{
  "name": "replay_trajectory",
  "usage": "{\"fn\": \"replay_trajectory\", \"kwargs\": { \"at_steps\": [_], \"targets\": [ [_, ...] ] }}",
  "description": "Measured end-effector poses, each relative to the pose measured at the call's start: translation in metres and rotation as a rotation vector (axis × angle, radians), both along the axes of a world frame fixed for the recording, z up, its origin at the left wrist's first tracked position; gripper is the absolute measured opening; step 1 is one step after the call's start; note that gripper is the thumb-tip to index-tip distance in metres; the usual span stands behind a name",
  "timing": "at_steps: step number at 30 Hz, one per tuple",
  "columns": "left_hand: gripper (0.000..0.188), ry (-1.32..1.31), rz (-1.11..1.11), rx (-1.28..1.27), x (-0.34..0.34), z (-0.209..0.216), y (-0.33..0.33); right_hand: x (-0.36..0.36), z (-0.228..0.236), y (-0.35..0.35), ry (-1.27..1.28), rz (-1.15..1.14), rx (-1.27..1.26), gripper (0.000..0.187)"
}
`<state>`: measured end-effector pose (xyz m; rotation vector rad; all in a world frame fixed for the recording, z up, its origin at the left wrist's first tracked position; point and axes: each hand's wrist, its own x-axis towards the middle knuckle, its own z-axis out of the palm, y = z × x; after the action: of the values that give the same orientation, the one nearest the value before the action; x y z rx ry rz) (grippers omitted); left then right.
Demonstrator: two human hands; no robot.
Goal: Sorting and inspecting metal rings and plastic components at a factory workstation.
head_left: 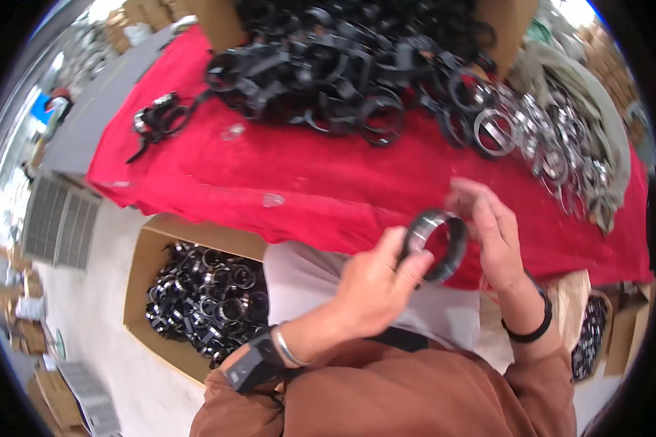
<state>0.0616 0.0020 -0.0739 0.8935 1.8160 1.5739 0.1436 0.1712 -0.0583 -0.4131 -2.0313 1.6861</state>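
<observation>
Bright red cloth [197, 164] covers the work surface, with a pale floor [109, 291] past its left end. Relative to the round black ring with a silvery band [455, 255], held above the cloth's near edge, a small cluster of black and silver bands [160, 120] lies far to the left and beyond, while an open brown cardboard box [140, 280] full of mixed rings [211, 295] stands lower left. Just left of the ring, the left hand [375, 284] has its grip clamped, thumb and fingers on its left side. Beyond it spreads a heap of glossy black rings [306, 80]. Just right, the right hand [496, 244] has its grip apart; blur hides whether a fingertip touches the ring. Farther right and beyond, shiny silver rings [554, 138] lie beside a greyish-olive fabric [608, 116]. The held ring should be light, stiff and rather slippery, best pinched across its rim.
</observation>
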Motion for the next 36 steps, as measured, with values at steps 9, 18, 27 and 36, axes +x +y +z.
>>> {"fn": "replay_trajectory", "kwargs": {
  "at_steps": [9,18,27,36],
  "targets": [
    [0.024,-0.049,0.044,0.012,-0.016,0.021,-0.031,-0.036,-0.003,-0.026,-0.059,0.098,0.019,0.058],
    [0.032,1.409,0.584,-1.122,-0.251,0.023,-0.132,-0.012,0.021,-0.012,-0.186,0.217,0.234,0.027],
    [0.054,1.391,0.771,-1.177,-0.366,-0.004,-0.115,-0.002,0.022,-0.01,-0.195,0.161,0.364,0.024],
    [0.039,0.99,0.764,-0.583,-0.343,0.048,-0.039,0.014,0.023,-0.01,-0.206,0.102,0.341,0.019]
  ]
}}
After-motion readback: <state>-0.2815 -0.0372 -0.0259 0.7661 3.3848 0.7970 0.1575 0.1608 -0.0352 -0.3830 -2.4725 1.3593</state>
